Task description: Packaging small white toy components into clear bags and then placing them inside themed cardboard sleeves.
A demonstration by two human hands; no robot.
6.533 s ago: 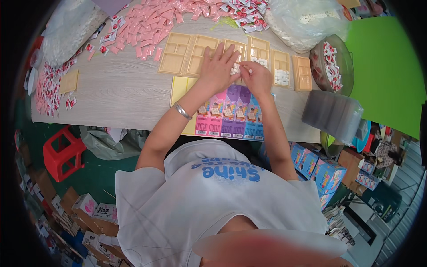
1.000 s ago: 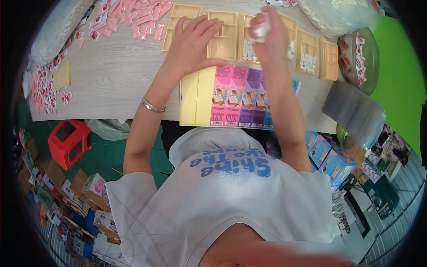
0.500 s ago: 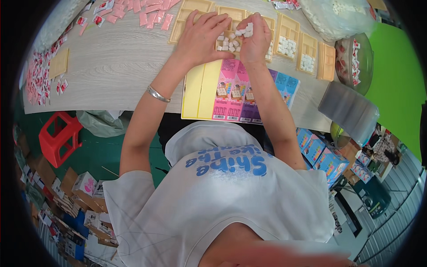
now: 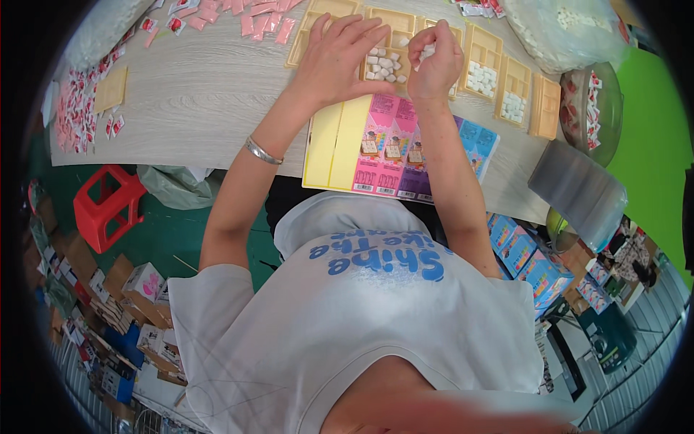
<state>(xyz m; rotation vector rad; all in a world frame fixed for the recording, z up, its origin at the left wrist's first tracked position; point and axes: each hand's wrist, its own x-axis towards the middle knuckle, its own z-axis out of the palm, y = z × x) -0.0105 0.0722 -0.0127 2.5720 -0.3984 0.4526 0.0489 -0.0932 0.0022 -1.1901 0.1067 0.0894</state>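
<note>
A row of tan compartment trays lies along the far side of the table. My left hand [image 4: 338, 61] has its fingers stretched out over the left trays, thumb at the near edge of the middle tray [image 4: 390, 16]. Small white pieces [image 4: 383, 66] sit loosely in that tray's near compartment. Just to its right, my right hand [image 4: 438, 66] is curled around more white pieces [image 4: 426, 52], partly hidden by the fingers. Its palm covers much of the tray beneath. Farther right, two trays [image 4: 482, 43] [image 4: 515, 69] hold white pieces in their near compartments.
A flat printed sheet [image 4: 340, 148] with coloured panels lies below my forearms. Pink packets [image 4: 253, 25] and red-white sachets [image 4: 76, 108] are spread at the left. A clear bowl [image 4: 611, 119], a plastic bag [image 4: 564, 36] and a translucent box [image 4: 578, 188] stand right. A red stool [image 4: 108, 206] is on the floor.
My right hand's fingers have curled further over the white pieces, so fewer of them show. My left hand stays spread over the trays. The whole view has shifted slightly.
</note>
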